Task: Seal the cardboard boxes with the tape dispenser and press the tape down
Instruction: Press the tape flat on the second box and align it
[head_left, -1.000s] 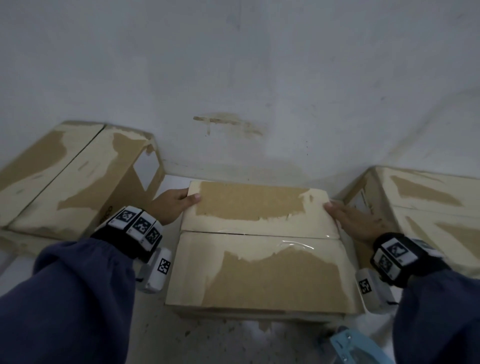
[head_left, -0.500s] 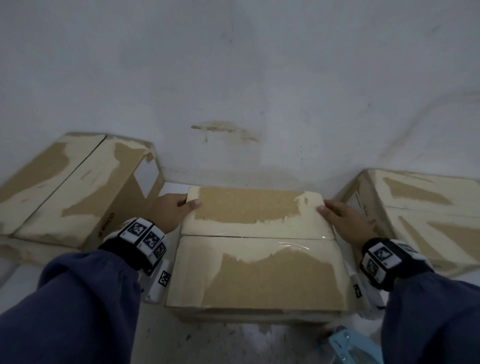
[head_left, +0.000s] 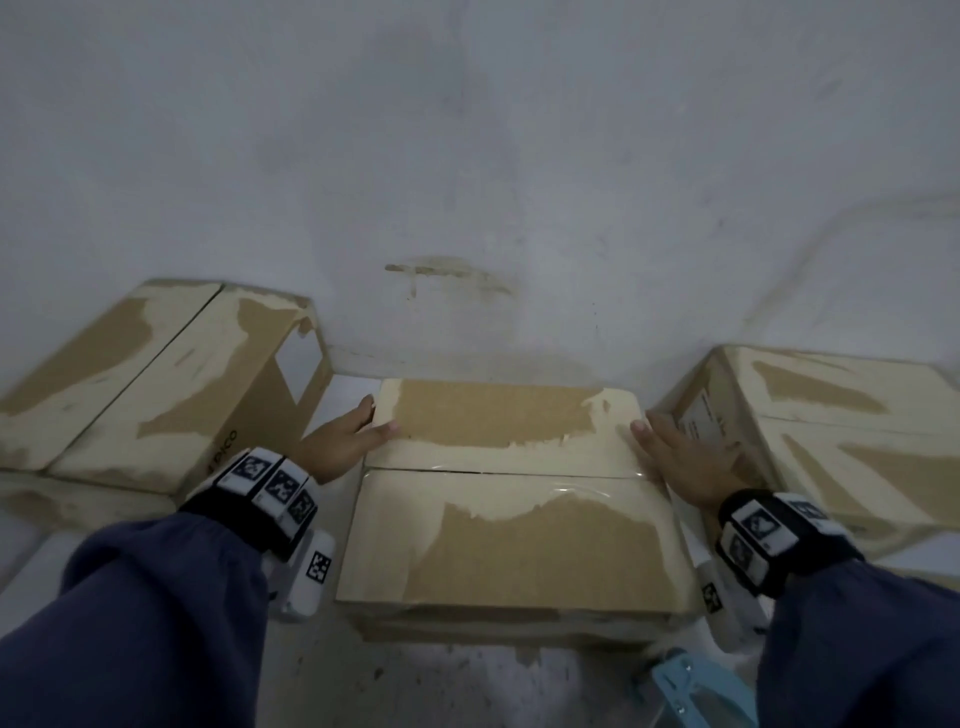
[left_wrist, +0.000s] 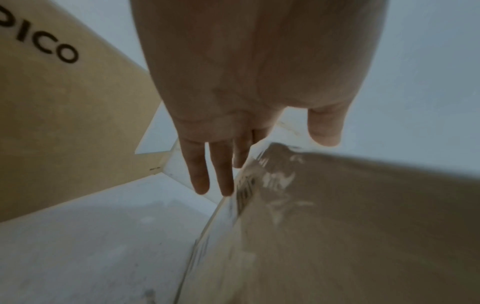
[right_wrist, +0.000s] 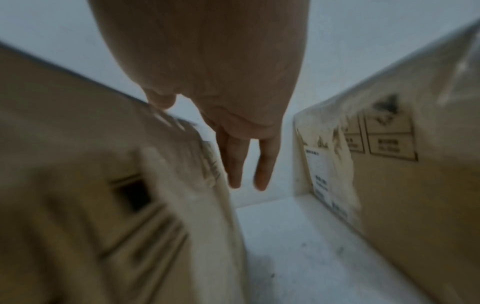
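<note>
At the far left, a cardboard box marked PICO (head_left: 156, 384) is seen lying against the wall, its flaps closed. Just beside it, the left hand (head_left: 340, 439) is laid against the left end of the middle box (head_left: 511, 499), fingers (left_wrist: 200, 174) straight down the side wall and the thumb over the top edge. Half a second ago the thumb was hooked further onto the top flap; the fingers have since been slid lower and flattened. A strip of clear tape (head_left: 519, 475) is seen across the centre seam, wrinkled near its right end. The right hand (head_left: 680, 457) is likewise spread flat on the right end, where the tape is folded over the edge. Nothing is gripped by either hand. The tape ends are judged to be under pressing, so this box is nearly sealed. A third box (head_left: 831, 431) stands at the right, and the blue tape dispenser (head_left: 693, 691) lies on the floor by the right sleeve.
</note>
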